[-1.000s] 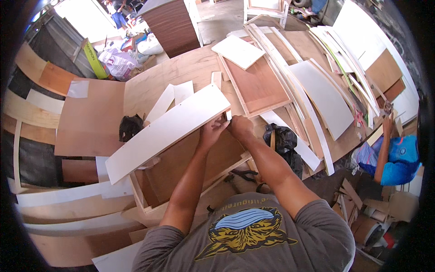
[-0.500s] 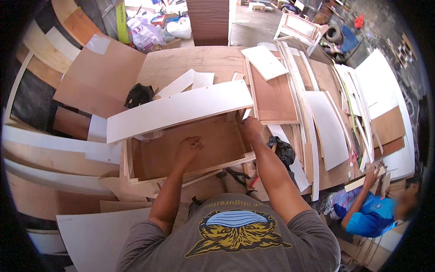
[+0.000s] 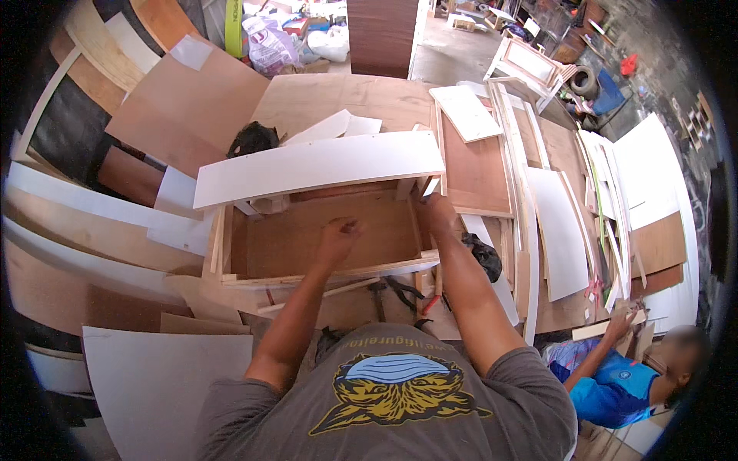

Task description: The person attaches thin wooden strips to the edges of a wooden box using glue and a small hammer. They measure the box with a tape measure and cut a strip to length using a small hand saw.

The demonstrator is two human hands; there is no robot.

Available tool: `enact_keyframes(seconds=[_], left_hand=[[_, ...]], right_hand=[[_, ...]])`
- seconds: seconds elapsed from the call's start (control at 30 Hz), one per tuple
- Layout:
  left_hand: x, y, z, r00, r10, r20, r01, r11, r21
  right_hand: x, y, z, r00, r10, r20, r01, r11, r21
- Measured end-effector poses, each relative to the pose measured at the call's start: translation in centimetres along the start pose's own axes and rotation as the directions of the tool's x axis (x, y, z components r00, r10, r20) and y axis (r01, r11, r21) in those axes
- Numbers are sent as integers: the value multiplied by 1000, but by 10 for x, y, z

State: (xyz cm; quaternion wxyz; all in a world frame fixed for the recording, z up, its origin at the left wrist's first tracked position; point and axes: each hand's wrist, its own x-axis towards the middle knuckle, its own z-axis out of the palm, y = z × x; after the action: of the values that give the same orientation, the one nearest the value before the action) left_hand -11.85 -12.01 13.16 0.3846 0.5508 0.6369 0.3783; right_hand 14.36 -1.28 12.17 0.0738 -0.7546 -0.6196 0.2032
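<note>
An open wooden box frame [image 3: 269,238] lies in front of me on the worktable, with a long white board [image 3: 323,165] along its far upper side. My left hand [image 3: 338,240] hovers over the box's brown inner panel, fingers curled together; what they hold, if anything, is too small to make out. At the box's right end, my right hand [image 3: 437,215] is closed on the side piece, with its fingers partly hidden behind the wood. Between my forearms, just outside the near rail, lie dark tools, one with a red handle [image 3: 432,304].
Black plastic bags lie right of the box [image 3: 483,257] and behind it [image 3: 254,140]. Panels and long strips [image 3: 557,230] cover the table's right side; more boards [image 3: 165,369] stack at left. A person in a blue shirt [image 3: 615,384] handles wood at lower right.
The view has shifted, and the box's far side has tilted up slightly, showing more of its inside. My left hand's fingers have drawn closer together. My right hand stays at the right end.
</note>
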Motion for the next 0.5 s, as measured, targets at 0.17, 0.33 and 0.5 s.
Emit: enact_keyframes(seconds=[0.17, 0.33, 0.5], left_hand=[[60, 44, 79, 964, 250, 84, -245, 967, -66], [112, 57, 123, 933, 323, 158, -279, 928, -245], [137, 45, 144, 927, 265, 267, -164, 924, -346]], right_hand=[[4, -12, -1, 992, 110, 59, -109, 994, -20], [3, -18, -3, 990, 83, 113, -94, 991, 99], [21, -1, 17, 992, 94, 83, -104, 986, 131]])
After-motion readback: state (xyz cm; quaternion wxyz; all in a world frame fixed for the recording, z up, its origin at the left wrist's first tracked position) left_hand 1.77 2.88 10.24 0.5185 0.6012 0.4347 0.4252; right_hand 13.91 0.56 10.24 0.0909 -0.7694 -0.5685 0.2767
